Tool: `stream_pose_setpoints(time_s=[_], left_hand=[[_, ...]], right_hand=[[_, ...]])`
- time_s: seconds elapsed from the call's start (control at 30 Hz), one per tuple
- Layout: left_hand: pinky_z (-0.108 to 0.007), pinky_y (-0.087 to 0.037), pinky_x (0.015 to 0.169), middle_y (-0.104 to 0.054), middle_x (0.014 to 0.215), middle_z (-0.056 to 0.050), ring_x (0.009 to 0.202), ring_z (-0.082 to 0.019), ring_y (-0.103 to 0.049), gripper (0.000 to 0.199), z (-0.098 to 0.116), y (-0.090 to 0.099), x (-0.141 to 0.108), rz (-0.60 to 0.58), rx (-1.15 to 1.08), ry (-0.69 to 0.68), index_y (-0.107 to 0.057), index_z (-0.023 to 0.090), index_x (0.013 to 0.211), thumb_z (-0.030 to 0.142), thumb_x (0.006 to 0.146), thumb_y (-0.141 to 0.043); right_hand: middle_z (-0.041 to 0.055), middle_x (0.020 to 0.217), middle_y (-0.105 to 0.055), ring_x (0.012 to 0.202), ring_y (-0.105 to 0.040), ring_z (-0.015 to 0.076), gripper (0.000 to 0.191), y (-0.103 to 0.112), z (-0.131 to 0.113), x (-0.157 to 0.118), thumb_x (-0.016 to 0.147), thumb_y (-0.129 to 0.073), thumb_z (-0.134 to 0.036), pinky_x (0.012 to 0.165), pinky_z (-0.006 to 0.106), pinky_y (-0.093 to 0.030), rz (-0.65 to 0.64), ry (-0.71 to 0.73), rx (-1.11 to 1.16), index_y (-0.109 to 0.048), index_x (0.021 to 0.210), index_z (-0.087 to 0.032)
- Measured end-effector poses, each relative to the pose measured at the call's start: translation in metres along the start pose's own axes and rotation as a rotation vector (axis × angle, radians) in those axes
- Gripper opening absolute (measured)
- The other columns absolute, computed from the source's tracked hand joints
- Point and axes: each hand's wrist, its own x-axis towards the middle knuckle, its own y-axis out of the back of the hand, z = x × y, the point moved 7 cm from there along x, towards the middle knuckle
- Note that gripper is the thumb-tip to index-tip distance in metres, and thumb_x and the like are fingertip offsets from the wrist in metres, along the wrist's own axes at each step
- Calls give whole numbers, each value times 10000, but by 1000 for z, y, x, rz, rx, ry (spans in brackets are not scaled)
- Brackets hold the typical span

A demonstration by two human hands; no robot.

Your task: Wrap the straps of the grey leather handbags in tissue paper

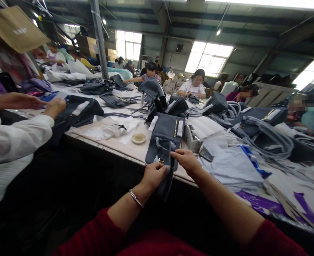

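Observation:
A dark blue-grey handbag (163, 125) lies at the table's front edge, with a gold zip and white wrapping at its sides. Its flap hangs toward me and carries a gold clasp (161, 161) and a small wrapped handle. My left hand (154, 175), with a bangle at the wrist, pinches a dark strap (168, 183) just below the clasp. Higher up on the same strap, the fingers of my right hand (185, 160) are closed. The strap's lower end drops past the table edge.
A small round dish (138, 138) sits left of the handbag. White sheets (231, 169) and purple film (263, 202) lie at right. More dark bags (263, 115) and wrapped straps cover the table. At left, a co-worker's hands (54, 106) hold something white.

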Motion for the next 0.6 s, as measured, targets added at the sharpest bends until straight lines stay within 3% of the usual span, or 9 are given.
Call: stream_pose_setpoints(time_s=[0.17,0.3,0.4,0.6], left_hand=[[-208,-369,494,-601,568,3,513,-100,-487,195,-14,1,6,-5,-138,73,-667,133,648,321,697,-685],[-206,-364,479,-589,541,8,488,-95,-471,179,-18,-8,5,-18,-140,84,-655,140,635,306,698,-672],[-204,-376,482,-603,560,6,503,-98,-489,179,-13,-11,5,-28,-129,53,-663,144,641,311,702,-675],[-191,-367,451,-603,561,4,478,-94,-512,165,-18,6,21,41,-185,130,-648,136,665,293,686,-695]], right_hand=[[-57,485,-416,479,-346,84,345,-18,24,-19,694,-690,-458,466,244,-234,-81,-90,-36,-576,538,-172],[-44,509,-468,408,-339,76,383,-9,30,-2,781,-586,-528,407,234,-221,-89,-202,-17,-636,690,-159],[-60,463,-432,358,-297,67,333,-7,29,17,781,-610,-479,372,232,-189,-103,-254,-13,-599,659,-169],[-81,408,-408,376,-326,58,197,-24,22,23,687,-704,-293,382,211,-213,-87,-185,-75,-600,580,-165]])
